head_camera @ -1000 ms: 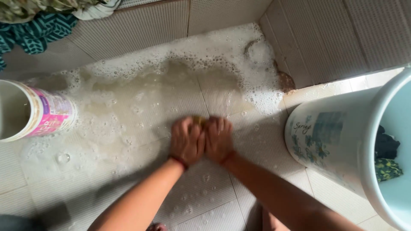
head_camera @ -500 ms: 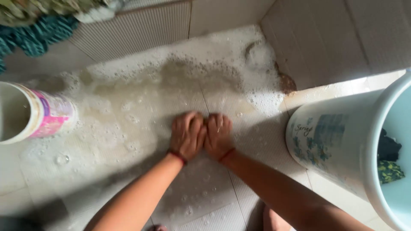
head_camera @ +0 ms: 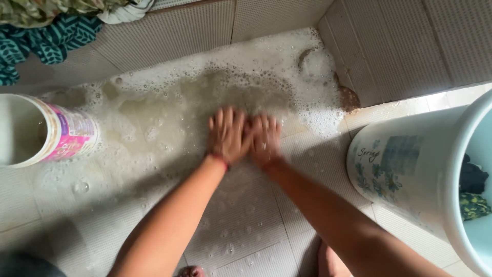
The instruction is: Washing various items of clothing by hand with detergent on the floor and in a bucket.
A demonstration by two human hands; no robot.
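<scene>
My left hand (head_camera: 227, 134) and my right hand (head_camera: 264, 138) lie side by side, palms down, on the wet tiled floor (head_camera: 241, 220). Their fingers are stretched out and slightly apart, pointing into the soapy foam (head_camera: 215, 87). The right hand is motion-blurred. Nothing shows in either hand; anything under the palms is hidden. A red thread circles each wrist.
A white bucket with pink label (head_camera: 41, 133) lies on its side at the left. A large pale blue tub with flower print (head_camera: 410, 169) at the right holds dark clothes (head_camera: 471, 192). Teal and patterned cloth (head_camera: 46, 31) lies at the far left. Tiled walls meet at the corner.
Both hands have slid forward into the foam and their fingers have gone from curled to stretched flat. A small yellowish thing seen between the fists one second ago no longer shows.
</scene>
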